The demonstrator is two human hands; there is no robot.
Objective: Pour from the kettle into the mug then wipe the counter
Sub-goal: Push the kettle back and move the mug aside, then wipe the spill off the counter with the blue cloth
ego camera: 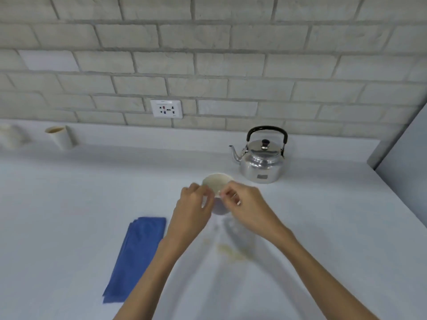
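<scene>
A white mug [217,184] stands on the pale counter [69,204] in the middle. My left hand [194,204] wraps its left side and my right hand [242,203] pinches its right rim. Both hands cover the mug's lower body. A shiny steel kettle [262,161] with a black handle sits just behind and to the right of the mug, spout pointing left, untouched. A folded blue cloth [136,257] lies flat to the left of my left forearm. A yellowish spill [231,250] stains the counter in front of the mug, between my arms.
A white cup [61,137] with brownish liquid stands at the back left, beside a blurred white object [10,135] at the left edge. A wall socket [166,109] sits in the brick wall. A grey panel [402,162] bounds the counter at right.
</scene>
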